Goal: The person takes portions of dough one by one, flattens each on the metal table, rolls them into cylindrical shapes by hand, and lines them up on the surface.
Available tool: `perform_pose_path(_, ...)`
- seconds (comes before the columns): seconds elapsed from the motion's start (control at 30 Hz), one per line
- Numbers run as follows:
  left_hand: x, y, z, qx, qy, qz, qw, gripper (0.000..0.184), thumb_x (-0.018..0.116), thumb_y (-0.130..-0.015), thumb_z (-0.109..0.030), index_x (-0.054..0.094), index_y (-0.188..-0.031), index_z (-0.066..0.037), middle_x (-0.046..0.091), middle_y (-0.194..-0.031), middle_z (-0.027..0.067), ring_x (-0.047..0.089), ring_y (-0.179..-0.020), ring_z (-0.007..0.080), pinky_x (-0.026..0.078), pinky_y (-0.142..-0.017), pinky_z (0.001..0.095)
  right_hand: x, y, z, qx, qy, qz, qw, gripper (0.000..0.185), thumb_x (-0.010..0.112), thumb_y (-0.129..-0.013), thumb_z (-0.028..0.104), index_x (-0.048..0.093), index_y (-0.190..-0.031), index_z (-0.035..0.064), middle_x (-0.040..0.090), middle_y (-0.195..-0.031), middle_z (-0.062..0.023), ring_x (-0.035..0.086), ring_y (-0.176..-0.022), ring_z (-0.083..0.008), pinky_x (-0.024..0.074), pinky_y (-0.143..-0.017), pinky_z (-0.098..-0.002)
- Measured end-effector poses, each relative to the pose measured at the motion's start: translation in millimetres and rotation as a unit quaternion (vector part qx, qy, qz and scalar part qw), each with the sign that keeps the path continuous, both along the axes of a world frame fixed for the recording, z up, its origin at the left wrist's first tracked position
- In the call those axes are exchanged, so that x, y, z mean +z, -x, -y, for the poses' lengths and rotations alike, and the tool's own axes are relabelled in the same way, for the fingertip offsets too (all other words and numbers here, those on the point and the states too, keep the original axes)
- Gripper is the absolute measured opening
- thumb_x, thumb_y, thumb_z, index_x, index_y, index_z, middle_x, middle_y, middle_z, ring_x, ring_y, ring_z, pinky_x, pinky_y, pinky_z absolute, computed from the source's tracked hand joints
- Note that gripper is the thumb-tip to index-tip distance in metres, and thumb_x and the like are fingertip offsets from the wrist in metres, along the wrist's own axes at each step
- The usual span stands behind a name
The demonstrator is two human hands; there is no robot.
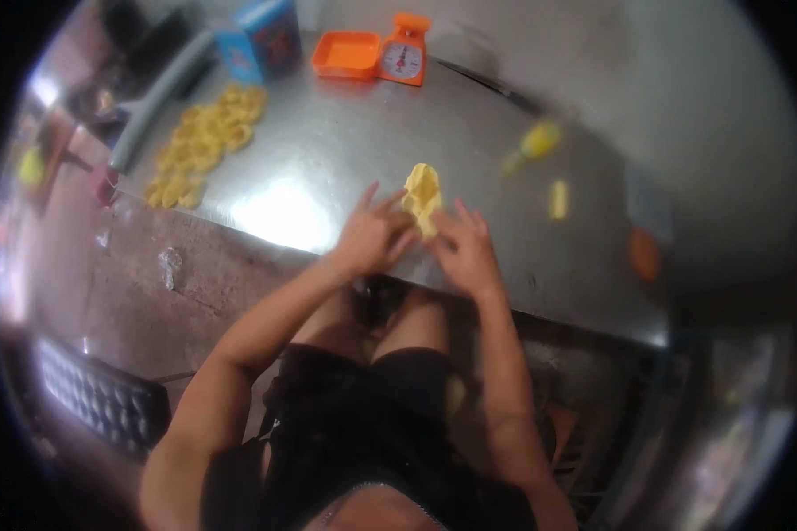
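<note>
A flattened, elongated piece of yellow dough [423,188] lies on the metal table in front of me, its surface uneven. My left hand [372,237] is at its left side, fingers spread, with fingertips at the dough's edge. On the near right side, my right hand [466,251] has its fingers apart, and its fingertips touch or nearly touch the dough's lower end. Neither hand grips the dough. Further right lies a small pale yellow strip [558,200], blurred, beside a yellow bottle-like object [540,140] lying tilted.
Many shaped yellow dough pieces [199,142] cluster on the table's left. Along the back stand a blue box [259,42], an orange tray [346,57] and an orange dial scale [404,60]. A long dark thin tool [487,81] lies behind. The metal table's [345,133] near edge adjoins my legs.
</note>
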State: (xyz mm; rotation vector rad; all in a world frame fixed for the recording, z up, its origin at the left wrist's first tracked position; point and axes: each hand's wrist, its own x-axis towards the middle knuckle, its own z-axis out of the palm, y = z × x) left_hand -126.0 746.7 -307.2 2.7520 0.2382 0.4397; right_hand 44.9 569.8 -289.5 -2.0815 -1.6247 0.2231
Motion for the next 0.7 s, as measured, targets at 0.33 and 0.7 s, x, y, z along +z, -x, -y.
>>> perform_pose_path(0.33, -3.6, -111.7, -73.9, 0.134, 0.094, -0.008, 0.986, 0.028, 0.079, -0.092, -0.034, 0.085, -0.114, -0.018, 0.073, -0.111, 0.0041, 0.057, -0.113, 0.0280, 0.035, -0.102, 0.0464, -22.4, -83.9, -106.5, -0.070, -0.073, -0.032, 0.994, 0.026, 0.079, -0.091, 0.024, 0.084, -0.114, 0.0134, 0.073, -0.109, -0.0036, 0.055, -0.121, -0.0262, 0.0304, -0.113, -0.0432)
perform_pose_path(0.7, -10.8, -96.9, -78.1, 0.096, 0.158, 0.064, 0.981, 0.025, 0.087, -0.086, -0.037, 0.085, -0.096, -0.015, 0.074, -0.109, 0.0016, 0.058, -0.117, 0.0257, 0.034, -0.106, 0.0447, -29.6, -85.1, -94.3, -0.059, -0.107, -0.094, 0.988, 0.019, 0.086, -0.085, 0.026, 0.085, -0.101, 0.0163, 0.075, -0.105, 0.0008, 0.054, -0.123, -0.0258, 0.0293, -0.116, -0.0444)
